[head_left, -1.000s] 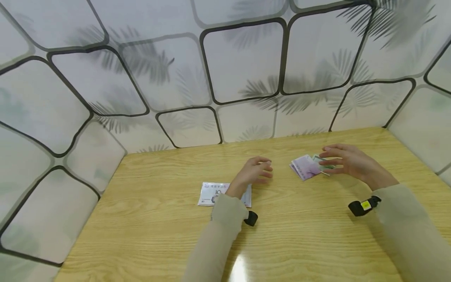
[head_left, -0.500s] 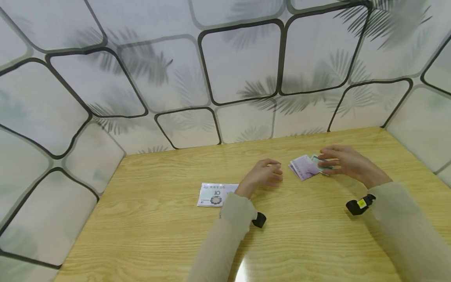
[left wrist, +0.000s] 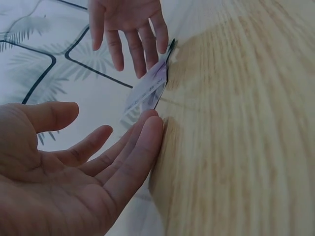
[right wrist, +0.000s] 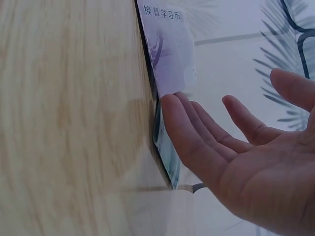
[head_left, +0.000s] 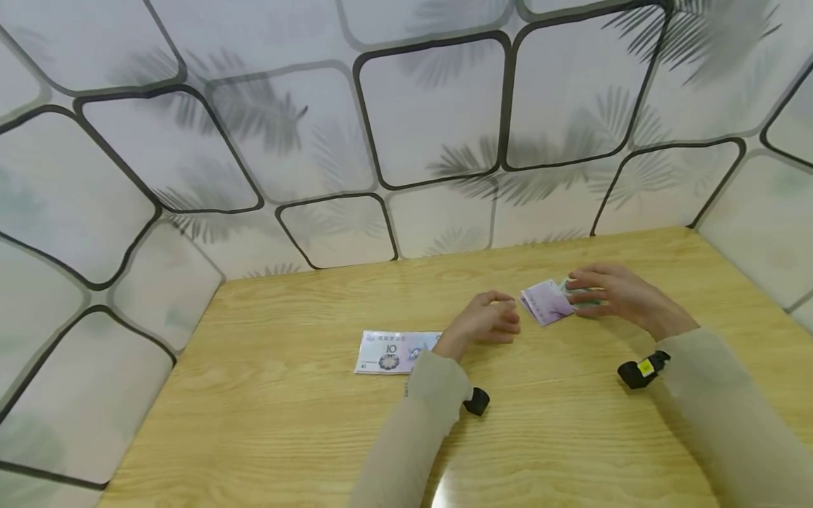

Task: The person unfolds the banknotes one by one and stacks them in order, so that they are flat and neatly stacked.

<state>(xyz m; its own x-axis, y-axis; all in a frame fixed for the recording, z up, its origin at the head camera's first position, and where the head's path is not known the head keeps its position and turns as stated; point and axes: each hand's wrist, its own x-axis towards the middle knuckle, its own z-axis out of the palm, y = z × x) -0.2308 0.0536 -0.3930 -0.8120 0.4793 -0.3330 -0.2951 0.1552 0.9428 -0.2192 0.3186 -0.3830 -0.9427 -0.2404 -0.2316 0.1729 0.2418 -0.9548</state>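
Note:
A small pile of play banknotes lies on the table between the two hands: a folded purple banknote [head_left: 546, 302] on the left, overlapping a green banknote [right wrist: 169, 150] on the right. My right hand [head_left: 616, 296] hovers over the green note with fingers spread and slightly bent, its fingertips near or touching the pile's edge. My left hand [head_left: 484, 321] is just left of the purple note, palm turned inward, fingers loosely bent, holding nothing. Under the left forearm, a white and lilac 10 banknote [head_left: 389, 354] lies flat, its right part hidden by the wrist.
The wooden table [head_left: 273, 423] runs back to a wall covering [head_left: 438, 113] with black outlines and leaf prints. Each wrist wears a black camera strap, such as the right wrist strap [head_left: 641, 370].
My left hand has moved right, toward the purple note, uncovering more of the 10 banknote. The right hand has shifted slightly left over the pile. The notes stay where they lay.

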